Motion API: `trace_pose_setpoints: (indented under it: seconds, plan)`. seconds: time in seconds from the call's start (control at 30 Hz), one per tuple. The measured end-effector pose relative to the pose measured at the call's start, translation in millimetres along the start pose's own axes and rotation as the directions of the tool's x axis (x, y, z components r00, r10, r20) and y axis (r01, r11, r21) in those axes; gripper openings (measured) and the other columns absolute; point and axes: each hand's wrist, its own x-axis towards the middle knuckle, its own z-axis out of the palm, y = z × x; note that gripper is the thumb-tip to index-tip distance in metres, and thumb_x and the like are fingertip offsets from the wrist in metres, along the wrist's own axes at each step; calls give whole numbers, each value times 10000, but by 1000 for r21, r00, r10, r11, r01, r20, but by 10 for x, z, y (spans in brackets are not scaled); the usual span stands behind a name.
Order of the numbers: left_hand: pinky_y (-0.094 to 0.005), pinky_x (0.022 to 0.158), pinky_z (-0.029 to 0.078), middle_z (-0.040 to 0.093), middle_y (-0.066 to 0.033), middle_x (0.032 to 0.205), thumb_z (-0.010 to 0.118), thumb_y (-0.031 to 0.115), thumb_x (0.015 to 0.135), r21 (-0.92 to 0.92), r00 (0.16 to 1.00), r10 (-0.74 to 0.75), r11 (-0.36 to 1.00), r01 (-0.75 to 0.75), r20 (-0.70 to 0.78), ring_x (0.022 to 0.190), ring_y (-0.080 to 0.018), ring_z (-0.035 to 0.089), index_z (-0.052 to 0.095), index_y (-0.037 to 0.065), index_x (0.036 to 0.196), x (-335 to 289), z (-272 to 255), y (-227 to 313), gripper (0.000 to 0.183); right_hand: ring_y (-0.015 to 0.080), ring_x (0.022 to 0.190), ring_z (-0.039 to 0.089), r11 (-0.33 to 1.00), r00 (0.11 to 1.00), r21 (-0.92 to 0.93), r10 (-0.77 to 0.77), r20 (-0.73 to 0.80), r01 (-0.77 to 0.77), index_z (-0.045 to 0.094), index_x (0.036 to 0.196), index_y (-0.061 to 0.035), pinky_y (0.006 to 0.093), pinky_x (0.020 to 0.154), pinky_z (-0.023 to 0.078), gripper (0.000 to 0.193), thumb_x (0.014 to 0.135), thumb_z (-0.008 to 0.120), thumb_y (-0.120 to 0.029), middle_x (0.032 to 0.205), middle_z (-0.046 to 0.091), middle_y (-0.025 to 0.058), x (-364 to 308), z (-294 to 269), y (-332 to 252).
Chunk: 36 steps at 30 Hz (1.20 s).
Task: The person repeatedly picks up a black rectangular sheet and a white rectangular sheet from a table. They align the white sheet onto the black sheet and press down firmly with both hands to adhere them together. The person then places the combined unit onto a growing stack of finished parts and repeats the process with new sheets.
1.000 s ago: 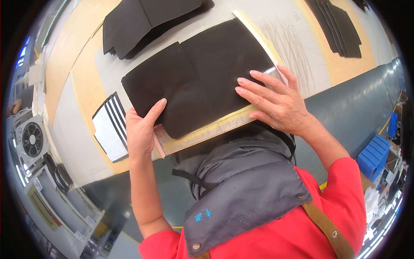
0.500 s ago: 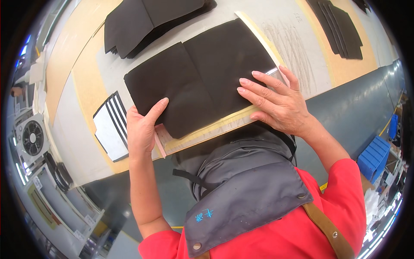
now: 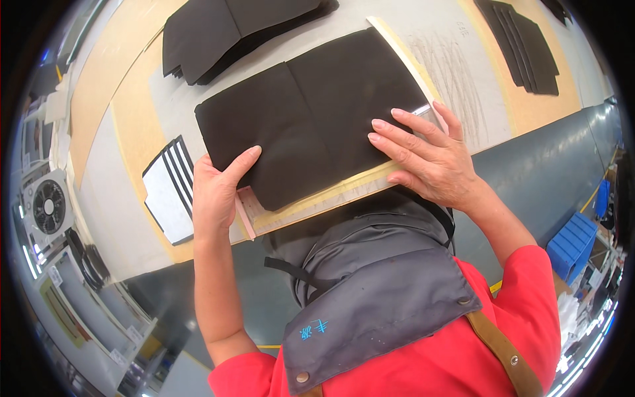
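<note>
A black sheet of leather-like material point(image 3: 291, 126) with a crease down its middle lies flat on the worktable, close to my body. My left hand point(image 3: 218, 188) grips its left edge, the thumb on top and the other fingers hidden at or under the edge. Flat on the right part of the sheet rests my right hand point(image 3: 430, 152), fingers stretched out and spread, holding nothing. A cream guide strip point(image 3: 397, 56) runs along the sheet's right side, with a small shiny piece near my right fingers. Below my left thumb a pink strip point(image 3: 245, 215) lies at the table edge.
Behind the sheet sits a stack of black pieces point(image 3: 231, 33). White panels with black edges point(image 3: 169, 198) overlap at left, and black pieces point(image 3: 519, 49) fan out at far right. A fan point(image 3: 49, 206) stands left of the table; a blue crate point(image 3: 574, 245) is on the right.
Both hands keep nearly the same hold on the sheet. The view has shifted slightly, and the sheet looks a little smoother near my left thumb.
</note>
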Motion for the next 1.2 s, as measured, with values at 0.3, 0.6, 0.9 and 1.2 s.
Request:
trace_pose_setpoints:
  seconds: [0.3,0.6,0.9,1.2]
  plan:
    - [-324,746,637,764,-111,1050,816,118,922,0,1000,-9,1000,9,-4,887,-172,748,717,-40,1160,0,3,13,303,174,1452,507,1000,1000,-7,4,28,-4,631,1482,-228,535,1307,149,585,966,646,-503,1531,604,-76,-6,-14,-9]
    - [-348,710,651,762,-112,1045,825,128,913,0,999,-36,999,36,6,884,-179,753,699,-35,1174,11,-4,13,333,219,1494,473,999,997,11,-32,69,31,599,1517,-200,601,1309,72,654,1034,462,-619,1550,594,-23,123,-93,-145]
    - [-343,712,663,768,-125,1044,825,114,909,-5,1000,-24,1000,24,4,873,-181,762,695,-55,1166,9,21,4,334,182,1528,419,982,984,164,-117,136,94,525,1571,-250,656,1306,53,771,903,638,-618,1620,505,-67,326,96,-326]
    - [-313,769,626,774,-120,1041,824,126,910,30,1000,-9,1000,8,10,896,-167,743,714,-74,1136,-14,31,38,320,213,1547,394,984,971,91,-165,175,151,539,1567,-228,644,1305,40,722,973,503,-637,1608,523,-63,379,108,-381]
